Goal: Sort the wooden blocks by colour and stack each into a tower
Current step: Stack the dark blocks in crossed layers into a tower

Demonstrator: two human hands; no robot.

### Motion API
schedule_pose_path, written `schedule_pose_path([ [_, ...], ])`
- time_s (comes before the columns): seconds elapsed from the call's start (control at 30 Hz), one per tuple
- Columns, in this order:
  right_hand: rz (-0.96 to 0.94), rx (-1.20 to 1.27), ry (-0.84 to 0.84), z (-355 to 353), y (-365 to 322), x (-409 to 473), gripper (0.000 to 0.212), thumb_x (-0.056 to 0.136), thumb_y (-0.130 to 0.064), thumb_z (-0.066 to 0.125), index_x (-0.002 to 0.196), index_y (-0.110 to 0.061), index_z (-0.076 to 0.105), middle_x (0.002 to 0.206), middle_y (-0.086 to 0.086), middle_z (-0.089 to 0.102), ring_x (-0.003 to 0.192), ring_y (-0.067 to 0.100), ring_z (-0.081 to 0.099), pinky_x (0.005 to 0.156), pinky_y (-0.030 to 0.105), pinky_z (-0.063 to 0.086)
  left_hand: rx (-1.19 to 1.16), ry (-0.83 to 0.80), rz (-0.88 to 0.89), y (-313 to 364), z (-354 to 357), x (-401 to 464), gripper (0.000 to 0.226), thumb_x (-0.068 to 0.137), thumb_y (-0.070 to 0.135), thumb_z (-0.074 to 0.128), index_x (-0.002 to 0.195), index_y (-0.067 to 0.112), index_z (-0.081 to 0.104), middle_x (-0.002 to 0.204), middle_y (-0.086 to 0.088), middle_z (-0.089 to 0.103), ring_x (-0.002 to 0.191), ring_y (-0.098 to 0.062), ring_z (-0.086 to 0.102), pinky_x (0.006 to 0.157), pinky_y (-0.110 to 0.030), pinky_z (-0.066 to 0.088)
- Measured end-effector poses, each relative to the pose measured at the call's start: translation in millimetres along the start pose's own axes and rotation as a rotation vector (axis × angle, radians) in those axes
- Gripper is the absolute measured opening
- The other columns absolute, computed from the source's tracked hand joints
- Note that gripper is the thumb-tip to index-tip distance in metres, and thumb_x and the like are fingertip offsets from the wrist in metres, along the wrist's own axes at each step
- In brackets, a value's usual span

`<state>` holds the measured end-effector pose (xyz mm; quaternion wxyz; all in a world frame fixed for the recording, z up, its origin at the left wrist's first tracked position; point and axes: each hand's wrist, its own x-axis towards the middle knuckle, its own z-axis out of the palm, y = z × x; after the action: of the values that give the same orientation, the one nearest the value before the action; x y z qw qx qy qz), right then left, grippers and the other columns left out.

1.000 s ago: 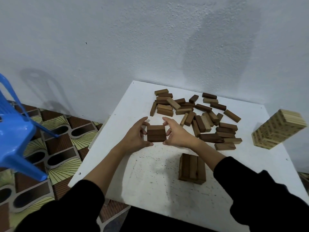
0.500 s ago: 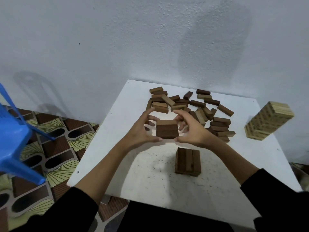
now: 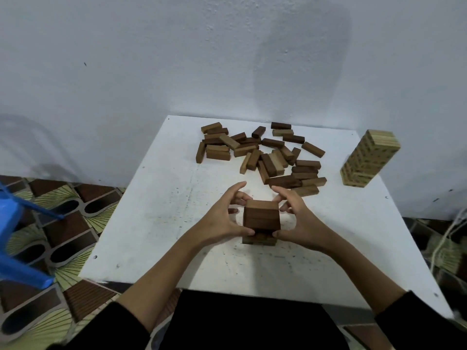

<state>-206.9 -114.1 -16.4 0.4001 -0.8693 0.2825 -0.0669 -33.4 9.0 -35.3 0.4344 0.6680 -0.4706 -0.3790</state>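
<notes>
Blocks of dark wood, three pressed side by side into one layer (image 3: 261, 215), now sit between the two hands directly above the base layer (image 3: 259, 239) near the front of the white table (image 3: 156, 215); a second ago the same trio was held farther back, close to the loose pile (image 3: 262, 154), with the base standing apart and nearer the person. The carry across is done, then, and what remains of this step is the lowering. The left hand (image 3: 222, 218) grips the layer's left side, thumb at the near lower corner and fingers curled round the far edge; the right hand (image 3: 297, 218) mirrors it on the right side. Whether the layer already touches the base or hangs just over it cannot be told, since the held blocks hide most of what lies beneath. Their grain runs across that of the base, as a crossed tower wants. Judging by this, the dark tower is at its second layer only, with many mixed brown blocks waiting at the back, while the pale tower (image 3: 369, 157) stands finished-looking at the right edge. Both hands must let go evenly, or the three blocks may splay
</notes>
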Motion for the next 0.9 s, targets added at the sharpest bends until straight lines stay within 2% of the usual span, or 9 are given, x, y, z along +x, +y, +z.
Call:
schedule_pose_path([
  [0.13, -0.005, -0.006, -0.01, 1, 2, -2, 0.097, 0.071, -0.014, 0.081, 0.146, -0.025, 0.02, 0.125, -0.006, 0.037, 0.108, 0.012, 0.041, 0.096, 0.027, 0.045, 0.007, -0.015, -0.014, -1, 2, -1, 0.098, 0.063, 0.011, 0.085, 0.138, 0.037, 0.027, 0.12, 0.018, 0.049, 0.117, -0.006, 0.048, 0.103, -0.03, 0.042],
  [0.2, -0.005, -0.005, -0.027, -1, 3, -3, 0.101, 0.069, -0.017, 0.083, 0.146, -0.025, 0.017, 0.132, -0.003, 0.037, 0.115, 0.011, 0.039, 0.1, 0.028, 0.041, 0.024, -0.023, -0.017, -2, 2, -1, 0.101, 0.06, 0.019, 0.084, 0.139, 0.038, 0.024, 0.124, 0.018, 0.047, 0.119, -0.005, 0.046, 0.099, -0.021, 0.041],
  [0.3, -0.041, 0.003, -0.042, -2, 3, -4, 0.11, 0.065, -0.021, 0.086, 0.147, -0.024, 0.013, 0.142, 0.0, 0.034, 0.127, 0.01, 0.033, 0.104, 0.025, 0.033, 0.078, -0.041, 0.001, -3, 4, -3, 0.109, 0.062, 0.015, 0.088, 0.145, 0.033, 0.019, 0.135, 0.015, 0.04, 0.122, 0.001, 0.04, 0.094, -0.007, 0.036],
  [0.4, -0.07, -0.03, -0.054, -1, -1, -3, 0.116, 0.062, -0.023, 0.088, 0.148, -0.022, 0.011, 0.147, 0.001, 0.032, 0.134, 0.015, 0.03, 0.11, 0.032, 0.032, 0.152, -0.065, 0.044, -3, 9, -3, 0.116, 0.06, 0.018, 0.089, 0.149, 0.028, 0.015, 0.143, 0.01, 0.035, 0.13, -0.001, 0.035, 0.104, -0.011, 0.029],
  [0.47, -0.102, -0.066, -0.049, 2, -2, -2, 0.119, 0.06, -0.026, 0.089, 0.149, -0.021, 0.01, 0.146, 0.002, 0.034, 0.134, 0.016, 0.032, 0.11, 0.035, 0.034, 0.173, -0.064, 0.065, -3, 12, -3, 0.117, 0.059, 0.019, 0.09, 0.148, 0.028, 0.014, 0.143, 0.008, 0.035, 0.131, -0.004, 0.034, 0.105, -0.011, 0.028],
  [0.67, -0.143, -0.132, -0.021, 6, -2, 2, 0.116, 0.061, -0.027, 0.088, 0.148, -0.018, 0.012, 0.141, 0.004, 0.038, 0.125, 0.011, 0.035, 0.101, 0.02, 0.03, 0.186, -0.016, 0.102, -3, 16, -2, 0.113, 0.058, 0.021, 0.09, 0.146, 0.026, 0.02, 0.137, 0.003, 0.042, 0.129, -0.009, 0.04, 0.109, -0.023, 0.032],
  [0.77, -0.142, -0.13, -0.029, 6, -3, 1, 0.115, 0.062, -0.025, 0.088, 0.148, -0.018, 0.012, 0.139, 0.003, 0.039, 0.119, 0.005, 0.033, 0.099, 0.018, 0.03, 0.179, -0.008, 0.114, -5, 17, -1, 0.112, 0.059, 0.02, 0.09, 0.146, 0.025, 0.02, 0.134, 0.003, 0.043, 0.127, -0.01, 0.042, 0.109, -0.02, 0.032],
  [0.9, -0.14, -0.137, -0.039, 6, -3, 2, 0.113, 0.063, -0.024, 0.087, 0.148, -0.018, 0.013, 0.135, 0.003, 0.042, 0.116, 0.007, 0.034, 0.099, 0.018, 0.03, 0.151, -0.002, 0.116, -5, 18, 0, 0.111, 0.06, 0.018, 0.089, 0.146, 0.025, 0.019, 0.131, 0.003, 0.044, 0.126, -0.011, 0.043, 0.112, -0.029, 0.034],
])
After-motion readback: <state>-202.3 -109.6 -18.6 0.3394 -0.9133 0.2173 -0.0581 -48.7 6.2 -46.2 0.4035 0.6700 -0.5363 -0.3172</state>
